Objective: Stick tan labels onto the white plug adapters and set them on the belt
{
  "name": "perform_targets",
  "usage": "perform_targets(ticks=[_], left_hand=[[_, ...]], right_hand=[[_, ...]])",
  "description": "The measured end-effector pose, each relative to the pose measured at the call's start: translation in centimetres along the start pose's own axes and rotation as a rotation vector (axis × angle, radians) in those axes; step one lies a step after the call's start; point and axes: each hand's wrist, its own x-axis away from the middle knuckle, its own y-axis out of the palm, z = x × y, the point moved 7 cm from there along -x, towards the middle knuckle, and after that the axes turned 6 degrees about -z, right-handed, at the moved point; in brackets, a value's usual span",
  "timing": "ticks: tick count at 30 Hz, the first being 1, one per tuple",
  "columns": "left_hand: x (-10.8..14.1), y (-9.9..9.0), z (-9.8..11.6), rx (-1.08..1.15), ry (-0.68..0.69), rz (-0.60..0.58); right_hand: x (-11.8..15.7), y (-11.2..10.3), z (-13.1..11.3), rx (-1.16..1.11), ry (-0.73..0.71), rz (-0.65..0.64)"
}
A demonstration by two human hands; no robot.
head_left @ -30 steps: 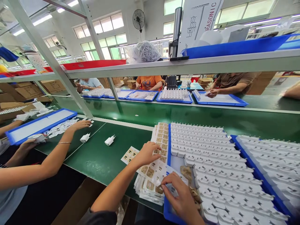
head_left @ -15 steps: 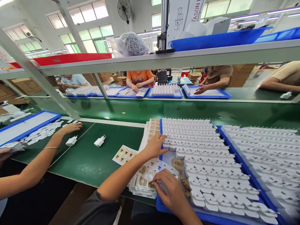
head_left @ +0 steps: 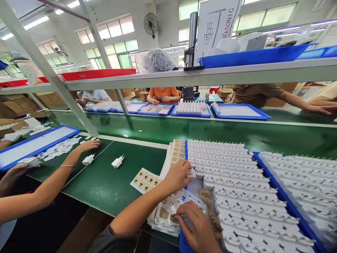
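My left hand (head_left: pixel 177 175) is closed on a white plug adapter (head_left: pixel 192 172) at the left end of a row in the blue tray (head_left: pixel 186 151). Many similar white adapters (head_left: pixel 237 189) stand in rows there with their pins up. Lower down, my right hand (head_left: pixel 196 223) pinches a small brownish sticker (head_left: pixel 174 218) over a stack of sticker sheets (head_left: pixel 164 226); the fingers partly hide it. Crumpled brown scraps (head_left: pixel 214 221) lie in the tray beside my right hand. A loose sheet of gold labels (head_left: pixel 145 180) lies left of the stack.
A second blue tray of white adapters (head_left: pixel 292 186) is at the right. Two single plug adapters (head_left: pixel 117 161) lie on the green bench (head_left: pixel 105 189). At the left, a co-worker's arm (head_left: pixel 52 186) reaches over flat white pieces (head_left: pixel 60 149). A shelf (head_left: pixel 158 79) crosses above the bench.
My left hand has drawn a white adapter slightly out from the row end. My right hand stays at the sticker stack. The view has shifted, and a co-worker opposite now reaches right.
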Motion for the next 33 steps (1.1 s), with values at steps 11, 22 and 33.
perform_targets(ticks=[11, 22, 33], left_hand=[[10.2, 3.8, -3.8, 1.561, -0.169, 0.22], [11.6, 3.4, -2.0, 1.265, 0.018, 0.165], [13.3, 1.2, -1.3, 0.672, 0.118, 0.301]], right_hand=[[0.3, -0.3, 2.0, -0.352, 0.218, -0.051], [-0.4, -0.8, 0.3, -0.71, 0.321, -0.027], [-0.4, -1.3, -0.6, -0.697, 0.364, -0.117]])
